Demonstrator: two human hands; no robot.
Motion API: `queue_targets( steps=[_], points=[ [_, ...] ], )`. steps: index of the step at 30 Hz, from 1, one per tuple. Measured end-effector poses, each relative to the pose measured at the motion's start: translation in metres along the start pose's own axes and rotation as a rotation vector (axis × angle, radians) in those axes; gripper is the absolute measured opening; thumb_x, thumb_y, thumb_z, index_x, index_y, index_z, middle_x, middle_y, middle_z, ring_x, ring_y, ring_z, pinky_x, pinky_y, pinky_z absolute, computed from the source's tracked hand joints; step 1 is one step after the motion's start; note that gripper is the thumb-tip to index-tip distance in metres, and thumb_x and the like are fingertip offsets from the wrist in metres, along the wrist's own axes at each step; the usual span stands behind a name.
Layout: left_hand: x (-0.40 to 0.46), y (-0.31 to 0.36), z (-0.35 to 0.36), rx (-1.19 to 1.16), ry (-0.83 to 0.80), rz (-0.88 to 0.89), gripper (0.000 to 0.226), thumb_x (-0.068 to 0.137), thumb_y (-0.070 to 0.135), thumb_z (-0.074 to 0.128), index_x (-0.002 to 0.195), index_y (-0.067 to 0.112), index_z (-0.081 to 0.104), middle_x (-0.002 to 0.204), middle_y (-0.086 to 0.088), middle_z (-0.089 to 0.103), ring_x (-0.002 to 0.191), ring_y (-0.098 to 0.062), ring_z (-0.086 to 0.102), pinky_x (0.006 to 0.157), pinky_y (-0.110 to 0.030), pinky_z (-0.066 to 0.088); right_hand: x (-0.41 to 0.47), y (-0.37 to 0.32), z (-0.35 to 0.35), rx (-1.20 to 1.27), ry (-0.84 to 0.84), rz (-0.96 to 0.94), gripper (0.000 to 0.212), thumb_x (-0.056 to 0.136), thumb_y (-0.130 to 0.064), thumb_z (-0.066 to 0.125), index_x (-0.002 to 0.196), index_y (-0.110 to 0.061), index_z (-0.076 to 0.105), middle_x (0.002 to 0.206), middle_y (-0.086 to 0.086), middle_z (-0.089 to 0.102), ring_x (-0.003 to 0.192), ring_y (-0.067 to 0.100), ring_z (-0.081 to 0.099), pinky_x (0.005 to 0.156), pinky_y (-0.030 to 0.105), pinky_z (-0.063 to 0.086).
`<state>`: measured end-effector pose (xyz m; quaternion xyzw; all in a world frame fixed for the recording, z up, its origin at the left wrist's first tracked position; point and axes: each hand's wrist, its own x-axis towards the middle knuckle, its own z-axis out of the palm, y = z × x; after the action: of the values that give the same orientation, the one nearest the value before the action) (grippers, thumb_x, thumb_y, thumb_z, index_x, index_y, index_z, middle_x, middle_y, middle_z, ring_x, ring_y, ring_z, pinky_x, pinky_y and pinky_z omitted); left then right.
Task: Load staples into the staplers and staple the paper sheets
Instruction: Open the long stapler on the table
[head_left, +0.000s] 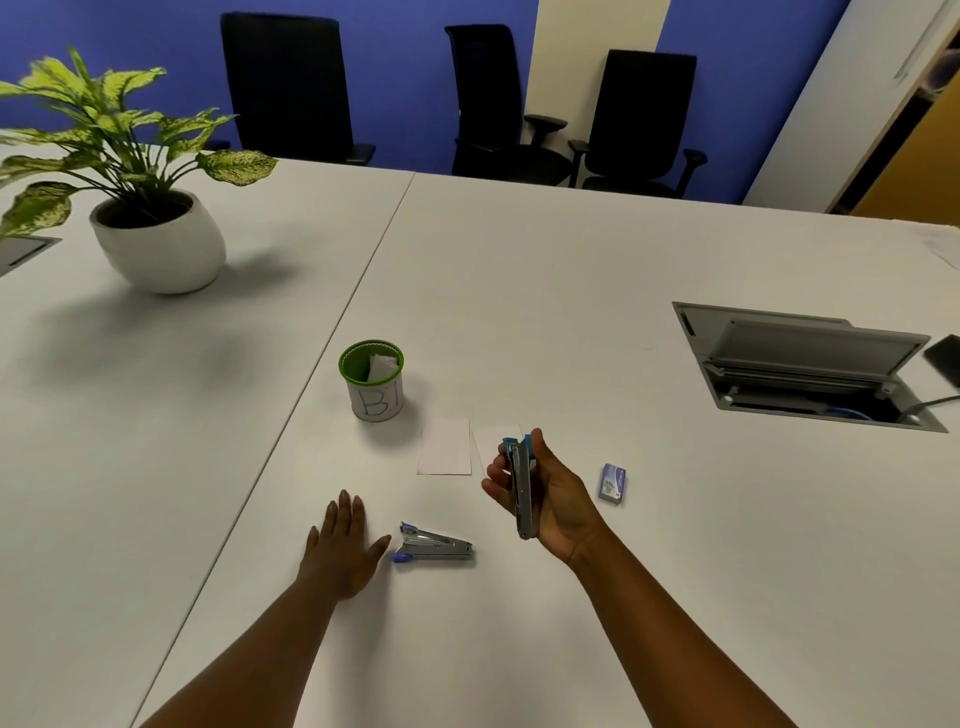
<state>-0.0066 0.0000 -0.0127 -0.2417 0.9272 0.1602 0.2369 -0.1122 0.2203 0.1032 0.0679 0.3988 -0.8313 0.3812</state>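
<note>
I see the white table (571, 270) filling nearly the whole view, a seam running down its left half. Beyond its far edge stand three black chairs (291, 88) against a blue wall. Far left on the table sits a potted plant (156, 228) in a round white pot. On the right, a cable hatch (810, 364) is set into the tabletop, lid tipped up, with a dark phone-like slab at the frame's right edge that I can't make out clearly.

Down to the working area now. A green-rimmed cup (372, 379), letters scrawled on its white side and a scrap of paper poking out, stands near the middle. Just right of it two white paper sheets (445, 453) lie flat side by side, the right one partly hidden behind my right hand (553, 499).

That right hand is raised off the table, palm toward me, fingers and thumb wrapped on a teal-tipped stapler (521, 488) held lengthwise, nose pointing away. I can't tell whether staples are in it.

My left hand (340, 551) is flat on the table, fingers spread apart, gripping nothing, thumb just beside the blue-tipped stapler (434, 545), which lies on its side.

Right of the raised hand, alone on the table, sits the small staple box (612, 484).
</note>
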Motion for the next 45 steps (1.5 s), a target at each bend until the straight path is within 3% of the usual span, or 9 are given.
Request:
queue_targets(
  steps=[12, 16, 19, 21, 24, 27, 32, 36, 45],
  points=[
    [0.002, -0.004, -0.003, -0.042, 0.005, -0.002, 0.068, 0.097, 0.047, 0.022, 0.147, 0.01, -0.008, 0.157, -0.008, -0.016, 0.146, -0.022, -0.008, 0.118, -0.041, 0.006, -0.015, -0.008, 0.004, -0.01, -0.014, -0.035, 0.043, 0.075, -0.042, 0.056, 0.081, -0.003, 0.073, 0.074, 0.008, 0.072, 0.073, 0.02, 0.071, 0.067, 0.034, 0.061],
    [-0.009, 0.015, -0.02, -0.362, 0.264, -0.048, 0.05, 0.099, 0.034, 0.031, 0.142, 0.009, 0.031, 0.151, -0.013, 0.03, 0.14, -0.027, 0.026, 0.114, -0.039, 0.022, -0.02, -0.01, 0.008, -0.055, -0.032, -0.039, 0.052, 0.085, -0.044, 0.046, 0.112, -0.001, 0.058, 0.1, 0.007, 0.068, 0.082, 0.019, 0.068, 0.073, 0.032, 0.06],
    [-0.024, 0.054, -0.043, -0.671, 0.582, 0.038, 0.032, 0.097, 0.02, 0.041, 0.12, 0.007, 0.058, 0.122, -0.019, 0.06, 0.115, -0.034, 0.054, 0.098, -0.039, 0.041, -0.021, -0.008, 0.013, -0.064, 0.034, -0.059, 0.051, 0.091, -0.041, 0.043, 0.117, 0.001, 0.054, 0.102, 0.01, 0.062, 0.082, 0.02, 0.062, 0.075, 0.032, 0.059],
    [-0.039, 0.086, -0.061, -0.882, 0.529, 0.202, 0.029, 0.098, 0.022, 0.039, 0.101, 0.011, 0.066, 0.096, -0.014, 0.067, 0.092, -0.027, 0.063, 0.079, -0.032, 0.05, -0.022, -0.008, 0.017, -0.086, 0.056, -0.084, 0.046, 0.088, -0.044, 0.045, 0.108, -0.006, 0.061, 0.094, 0.009, 0.062, 0.076, 0.017, 0.062, 0.072, 0.032, 0.059],
    [-0.063, 0.125, -0.074, -1.027, 0.339, 0.451, 0.037, 0.098, 0.032, 0.035, 0.076, 0.022, 0.063, 0.059, 0.003, 0.061, 0.055, -0.008, 0.057, 0.05, -0.014, 0.044, -0.026, -0.006, 0.022, -0.164, 0.055, -0.156, 0.04, 0.077, -0.049, 0.05, 0.1, -0.019, 0.063, 0.083, 0.006, 0.064, 0.07, 0.014, 0.065, 0.067, 0.029, 0.058],
    [-0.076, 0.146, -0.07, -1.131, 0.364, 0.517, 0.032, 0.097, 0.032, 0.036, 0.072, 0.026, 0.055, 0.051, 0.011, 0.06, 0.045, 0.0, 0.051, 0.043, -0.015, 0.038, -0.028, -0.003, 0.022, -0.202, 0.084, -0.234, 0.029, 0.087, -0.043, 0.047, 0.092, -0.018, 0.06, 0.083, 0.005, 0.067, 0.074, 0.017, 0.067, 0.07, 0.031, 0.056],
    [-0.084, 0.162, -0.061, -1.073, 0.592, 0.456, 0.032, 0.099, 0.026, 0.034, 0.069, 0.029, 0.045, 0.058, 0.009, 0.054, 0.054, -0.003, 0.055, 0.055, -0.029, 0.041, -0.034, 0.004, 0.027, -0.375, 0.201, -0.387, 0.021, 0.091, -0.035, 0.048, 0.084, -0.019, 0.061, 0.08, 0.002, 0.068, 0.07, 0.012, 0.068, 0.058, 0.022, 0.056],
    [-0.085, 0.167, -0.054, -1.182, 0.637, 0.368, 0.036, 0.099, 0.024, 0.032, 0.065, 0.025, 0.044, 0.055, 0.008, 0.047, 0.051, -0.006, 0.049, 0.058, -0.035, 0.042, -0.037, 0.003, 0.031, -0.784, 0.329, -0.543, 0.022, 0.092, -0.038, 0.047, 0.081, -0.026, 0.061, 0.08, 0.0, 0.065, 0.077, 0.018, 0.064, 0.067, 0.026, 0.051],
    [-0.085, 0.169, -0.058, -1.335, 0.674, 0.329, 0.041, 0.1, 0.022, 0.032, 0.065, 0.024, 0.052, 0.059, -0.001, 0.056, 0.058, -0.016, 0.054, 0.058, -0.027, 0.044, -0.041, 0.007, 0.03, -1.291, 0.387, -0.83, 0.033, 0.089, -0.046, 0.047, 0.085, -0.016, 0.06, 0.05, -0.013, 0.047, 0.043, 0.003, 0.047, 0.044, 0.008, 0.035]
  ],
)
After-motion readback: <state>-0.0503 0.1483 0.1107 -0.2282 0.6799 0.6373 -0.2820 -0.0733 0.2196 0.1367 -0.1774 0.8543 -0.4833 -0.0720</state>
